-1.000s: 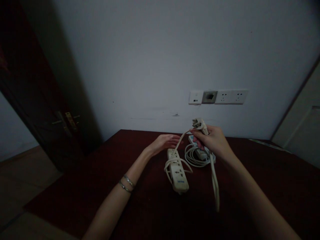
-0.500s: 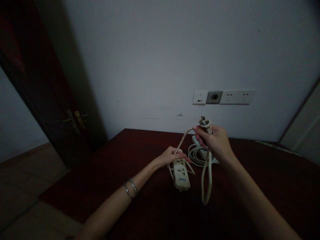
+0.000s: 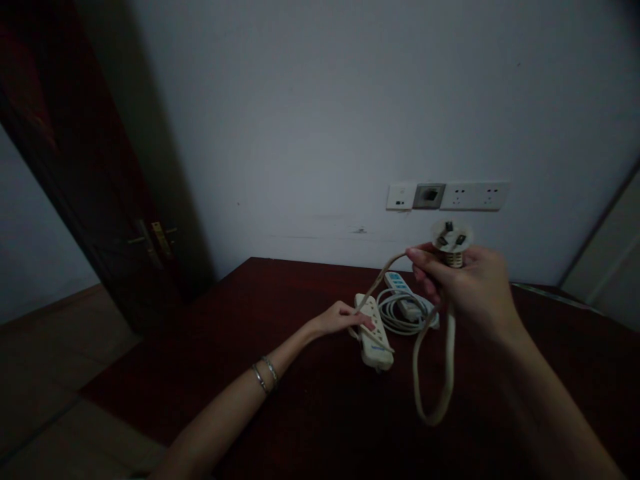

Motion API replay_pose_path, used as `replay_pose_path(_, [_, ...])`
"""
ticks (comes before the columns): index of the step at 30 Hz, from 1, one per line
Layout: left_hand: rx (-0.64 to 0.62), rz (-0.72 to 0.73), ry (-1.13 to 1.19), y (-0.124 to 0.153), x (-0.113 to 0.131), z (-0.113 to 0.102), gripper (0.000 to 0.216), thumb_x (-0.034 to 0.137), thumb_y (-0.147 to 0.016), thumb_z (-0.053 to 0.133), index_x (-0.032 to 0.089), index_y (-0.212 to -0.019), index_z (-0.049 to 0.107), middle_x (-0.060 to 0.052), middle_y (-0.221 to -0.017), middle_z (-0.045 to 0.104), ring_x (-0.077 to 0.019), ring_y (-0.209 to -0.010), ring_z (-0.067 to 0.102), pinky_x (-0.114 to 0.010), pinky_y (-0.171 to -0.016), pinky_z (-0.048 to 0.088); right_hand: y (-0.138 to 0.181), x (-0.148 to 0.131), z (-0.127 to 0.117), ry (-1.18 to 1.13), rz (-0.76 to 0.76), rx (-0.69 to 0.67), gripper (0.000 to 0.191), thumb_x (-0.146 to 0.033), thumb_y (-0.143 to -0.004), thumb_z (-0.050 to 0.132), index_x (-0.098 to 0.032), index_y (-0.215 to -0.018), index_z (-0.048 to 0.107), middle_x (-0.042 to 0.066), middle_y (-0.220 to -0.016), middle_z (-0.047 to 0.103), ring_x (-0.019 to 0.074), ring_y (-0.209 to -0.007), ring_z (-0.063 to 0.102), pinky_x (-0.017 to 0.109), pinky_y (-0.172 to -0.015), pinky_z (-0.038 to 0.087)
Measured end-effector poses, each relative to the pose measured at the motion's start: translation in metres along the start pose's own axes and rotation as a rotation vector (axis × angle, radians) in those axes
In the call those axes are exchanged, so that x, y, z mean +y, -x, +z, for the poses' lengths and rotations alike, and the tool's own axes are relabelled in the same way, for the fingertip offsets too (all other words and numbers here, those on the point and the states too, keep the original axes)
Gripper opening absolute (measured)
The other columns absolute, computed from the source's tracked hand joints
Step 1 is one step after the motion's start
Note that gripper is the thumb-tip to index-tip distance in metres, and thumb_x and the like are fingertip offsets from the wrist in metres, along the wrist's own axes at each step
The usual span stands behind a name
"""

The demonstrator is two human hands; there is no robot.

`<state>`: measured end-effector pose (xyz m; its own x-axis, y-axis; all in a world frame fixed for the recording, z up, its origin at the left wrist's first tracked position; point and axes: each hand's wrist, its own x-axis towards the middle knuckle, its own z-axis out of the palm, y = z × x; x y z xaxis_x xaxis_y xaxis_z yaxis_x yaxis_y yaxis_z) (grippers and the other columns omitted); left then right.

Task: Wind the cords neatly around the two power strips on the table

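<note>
My right hand [image 3: 467, 287] is closed on a cream three-pin plug [image 3: 449, 239], prongs pointing up toward the wall, raised above the dark red table [image 3: 280, 400]. Its cream cord [image 3: 433, 380] hangs in a loop below my fist and runs back to a cream power strip [image 3: 376, 333] lying on the table. My left hand [image 3: 340, 319] rests on the near left end of that strip, fingers curled over it and the cord. A second white power strip [image 3: 403, 293] with a coiled white cable [image 3: 395, 320] lies just behind.
A row of white wall sockets [image 3: 447, 196] is set in the wall above the table's far edge. A dark wooden door [image 3: 95, 200] with a brass handle stands open at the left. A pale panel [image 3: 607, 267] leans at the right.
My right hand has lifted the plug up and to the right, closer to the camera, turning its prongs upward. My left hand came down onto the cream strip, which has slid a little right.
</note>
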<state>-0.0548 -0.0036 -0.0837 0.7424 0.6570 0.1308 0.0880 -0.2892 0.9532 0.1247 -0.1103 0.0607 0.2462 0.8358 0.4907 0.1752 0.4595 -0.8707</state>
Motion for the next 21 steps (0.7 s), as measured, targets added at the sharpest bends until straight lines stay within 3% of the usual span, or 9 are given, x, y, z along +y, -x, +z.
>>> replay_pose_path(3, [0.022,0.027,-0.024,0.002,-0.01,-0.003,0.035,0.041,-0.078,0.058,0.011,-0.09,0.071,-0.011,-0.103,0.068,-0.0222,-0.11,0.055,-0.033,-0.096,0.039,0.007,-0.009,-0.001,0.023,0.008,-0.046,0.028,-0.04,-0.065,0.072,-0.014,-0.068,0.061,-0.003,-0.044,0.051,0.006,-0.029,0.041,0.017,-0.027,0.032])
replay_pose_path(6, [-0.035,0.031,-0.063,-0.001,-0.013,-0.007,0.037,0.042,-0.078,0.058,0.01,-0.094,0.07,-0.012,-0.114,0.063,-0.0224,-0.107,0.056,-0.034,-0.094,0.041,0.012,-0.013,0.0,0.044,0.004,-0.086,0.026,-0.039,-0.066,0.071,-0.014,-0.066,0.061,-0.004,-0.043,0.051,0.0063,-0.03,0.042,0.017,-0.028,0.033])
replay_pose_path(12, [-0.116,0.089,-0.189,-0.01,-0.013,-0.011,0.04,0.028,-0.08,0.058,0.015,-0.118,0.058,-0.009,-0.123,0.057,-0.0206,-0.114,0.052,-0.035,-0.097,0.038,0.019,-0.023,-0.003,0.019,-0.031,-0.025,0.026,-0.038,-0.066,0.072,-0.015,-0.067,0.061,-0.004,-0.044,0.052,0.0066,-0.03,0.043,0.017,-0.027,0.034])
replay_pose_path(17, [-0.146,0.231,-0.327,-0.012,-0.016,-0.011,0.029,0.013,-0.077,0.053,0.017,-0.102,0.067,-0.008,-0.122,0.059,-0.0189,-0.117,0.05,-0.033,-0.099,0.036,0.025,-0.028,-0.005,0.019,-0.048,-0.004,0.025,-0.037,-0.067,0.071,-0.014,-0.069,0.062,-0.004,-0.044,0.052,0.0067,-0.029,0.043,0.017,-0.026,0.034])
replay_pose_path(21, [-0.034,0.192,-0.495,-0.016,-0.016,-0.006,0.036,0.007,-0.071,0.049,0.017,-0.1,0.069,-0.006,-0.115,0.063,-0.018,-0.105,0.058,-0.03,-0.094,0.041,0.025,-0.027,-0.003,0.019,-0.047,-0.002,0.026,-0.037,-0.067,0.071,-0.014,-0.068,0.062,-0.004,-0.044,0.052,0.0065,-0.029,0.043,0.017,-0.026,0.034])
